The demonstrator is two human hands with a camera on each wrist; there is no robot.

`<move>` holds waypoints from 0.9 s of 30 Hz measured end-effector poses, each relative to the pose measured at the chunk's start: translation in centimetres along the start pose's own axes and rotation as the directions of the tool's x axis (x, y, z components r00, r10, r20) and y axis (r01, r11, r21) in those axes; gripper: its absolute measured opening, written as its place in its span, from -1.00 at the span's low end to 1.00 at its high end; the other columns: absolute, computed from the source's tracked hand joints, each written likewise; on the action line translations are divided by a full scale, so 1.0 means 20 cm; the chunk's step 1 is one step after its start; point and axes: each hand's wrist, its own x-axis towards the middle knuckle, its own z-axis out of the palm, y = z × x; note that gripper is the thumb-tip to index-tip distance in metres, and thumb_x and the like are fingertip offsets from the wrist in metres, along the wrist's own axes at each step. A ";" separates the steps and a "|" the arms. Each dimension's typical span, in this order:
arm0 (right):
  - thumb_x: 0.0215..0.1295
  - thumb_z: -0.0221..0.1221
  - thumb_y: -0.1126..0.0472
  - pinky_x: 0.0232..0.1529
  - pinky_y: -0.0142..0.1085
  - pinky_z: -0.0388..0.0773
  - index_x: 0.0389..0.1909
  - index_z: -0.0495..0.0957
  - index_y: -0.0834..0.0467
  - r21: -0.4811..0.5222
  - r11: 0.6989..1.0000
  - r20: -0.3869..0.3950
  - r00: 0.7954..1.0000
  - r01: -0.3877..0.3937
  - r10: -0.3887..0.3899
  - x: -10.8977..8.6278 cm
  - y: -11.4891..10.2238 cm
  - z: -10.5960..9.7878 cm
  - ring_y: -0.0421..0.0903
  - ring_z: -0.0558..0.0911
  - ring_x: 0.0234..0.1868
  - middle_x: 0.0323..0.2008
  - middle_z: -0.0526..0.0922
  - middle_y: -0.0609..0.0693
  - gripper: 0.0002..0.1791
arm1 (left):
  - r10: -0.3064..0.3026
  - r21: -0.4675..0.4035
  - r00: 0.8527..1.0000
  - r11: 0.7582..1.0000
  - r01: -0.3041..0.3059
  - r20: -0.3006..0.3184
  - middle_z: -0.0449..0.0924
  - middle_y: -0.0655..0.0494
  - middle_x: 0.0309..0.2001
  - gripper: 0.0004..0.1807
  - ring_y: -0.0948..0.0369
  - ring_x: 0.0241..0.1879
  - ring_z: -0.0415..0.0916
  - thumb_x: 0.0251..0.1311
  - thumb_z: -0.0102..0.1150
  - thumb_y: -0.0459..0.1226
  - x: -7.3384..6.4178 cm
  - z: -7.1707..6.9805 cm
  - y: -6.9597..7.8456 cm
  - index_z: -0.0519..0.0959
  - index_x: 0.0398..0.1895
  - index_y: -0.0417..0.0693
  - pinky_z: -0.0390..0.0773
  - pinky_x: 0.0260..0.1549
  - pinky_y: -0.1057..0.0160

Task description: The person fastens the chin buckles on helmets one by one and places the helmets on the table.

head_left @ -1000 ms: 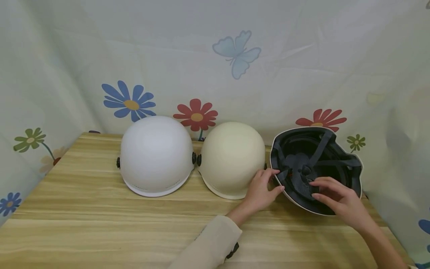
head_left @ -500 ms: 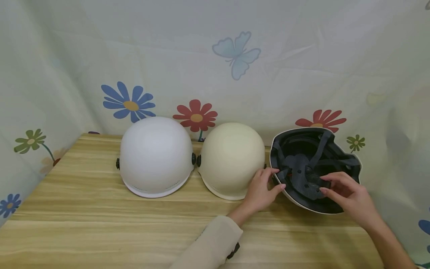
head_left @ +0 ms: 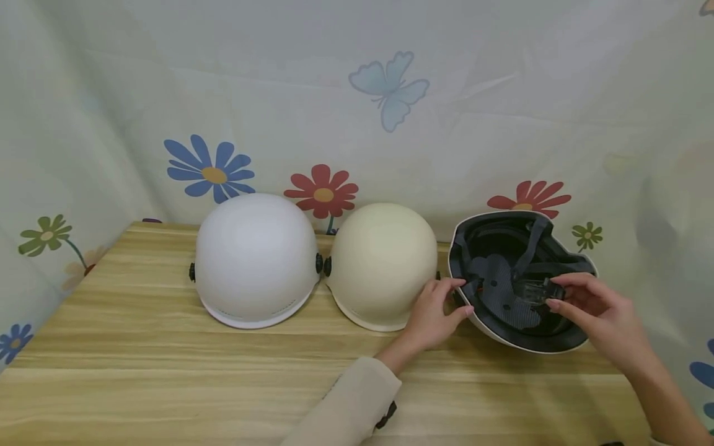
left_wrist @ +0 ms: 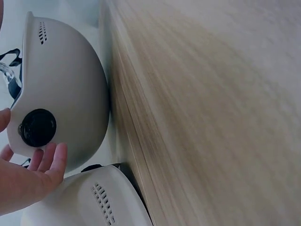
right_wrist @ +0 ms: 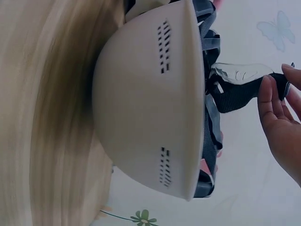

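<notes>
**Helmets, three, on desk: one upturned, both hands engaged**

Clock positions follow the head view.

Right hand (head_left: 605,313): grasping; thumb and fingers pinch a dark strap (right_wrist: 237,96). Strap held up above the helmet's mouth, drawn from the lining toward 3 o'clock.

Left hand (head_left: 432,316): grasping the upturned helmet (head_left: 485,328) by its rim, at the 9 o'clock side; digits just beside the black knob (left_wrist: 38,128). Whether this hand also touches the cream helmet cannot be told. Beige sleeve (head_left: 351,402) on the forearm, toward 7 o'clock.

Upturned helmet: between 3 and 4 o'clock of the view's centre. Pale shell, crown down on the desk, mouth facing up and tilted toward the viewer; dark lining, further straps inside. Two groups of vent slots visible in the right wrist view.

Clear piece (right_wrist: 242,73): one, transparent, alongside the pinched strap.

Cream helmet (head_left: 385,260): one, crown up, at 9 o'clock of the upturned one.

White helmet (head_left: 256,260): one, crown up, at 9 o'clock of the cream; side knobs of the pair meet or nearly meet.

Desk (head_left: 195,384): wood-grain top, beneath all three.

Curtain (head_left: 502,111): pale, behind the desk. Printed butterfly (head_left: 388,91) at 12 o'clock of the cream helmet; blue flower (head_left: 214,174) at 11 o'clock of the white.
</notes>
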 end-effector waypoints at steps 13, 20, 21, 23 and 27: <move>0.08 0.13 0.60 -0.38 -0.56 0.48 -0.08 0.45 0.37 -0.127 0.991 0.024 0.999 0.048 -0.045 0.01 -0.06 0.00 -0.27 0.53 -0.33 -0.24 0.52 -0.04 -0.65 | 0.006 0.027 0.993 1.000 -0.009 0.118 0.34 0.07 -0.09 -0.42 0.31 -0.21 0.30 0.13 0.20 -0.11 0.01 -0.02 0.05 0.32 0.26 0.17 0.33 -0.28 0.45; 0.07 0.17 0.55 -0.40 -0.56 0.48 -0.08 0.48 0.30 -0.169 0.985 0.021 1.000 0.022 -0.018 0.02 -0.07 0.01 -0.28 0.53 -0.37 -0.29 0.52 -0.08 -0.65 | 0.002 -0.005 0.992 1.000 -0.001 0.127 0.30 0.08 -0.02 -0.42 0.22 -0.12 0.33 0.14 0.19 -0.11 0.03 -0.03 0.07 0.32 0.26 0.14 0.34 -0.19 0.43; 0.06 0.18 0.55 -0.41 -0.56 0.48 -0.08 0.48 0.30 -0.173 0.985 0.020 1.000 0.021 -0.018 0.02 -0.07 0.01 -0.28 0.53 -0.38 -0.31 0.52 -0.09 -0.64 | 0.006 -0.004 0.993 1.000 -0.005 0.119 0.29 0.08 0.01 -0.43 0.21 -0.08 0.34 0.14 0.19 -0.10 0.03 -0.03 0.08 0.33 0.25 0.12 0.35 -0.14 0.41; 0.04 0.20 0.55 -0.42 -0.56 0.47 -0.09 0.49 0.28 -0.182 0.983 0.017 1.000 0.022 -0.019 0.02 -0.06 0.02 -0.28 0.52 -0.41 -0.34 0.51 -0.10 -0.63 | 0.016 -0.001 0.994 1.000 -0.015 0.106 0.28 0.08 0.08 -0.45 0.20 0.02 0.33 0.15 0.18 -0.10 0.04 -0.03 0.10 0.35 0.23 0.10 0.34 -0.03 0.37; -0.01 0.21 0.58 -0.43 -0.56 0.47 -0.10 0.49 0.31 -0.163 0.985 0.030 0.998 0.051 -0.047 0.02 -0.05 0.03 -0.25 0.51 -0.45 -0.37 0.51 -0.08 -0.61 | 0.045 0.006 0.995 0.999 -0.045 0.093 0.25 0.09 0.19 -0.49 0.21 0.19 0.21 0.18 0.14 -0.09 0.06 -0.05 0.14 0.37 0.21 0.07 0.28 0.11 0.28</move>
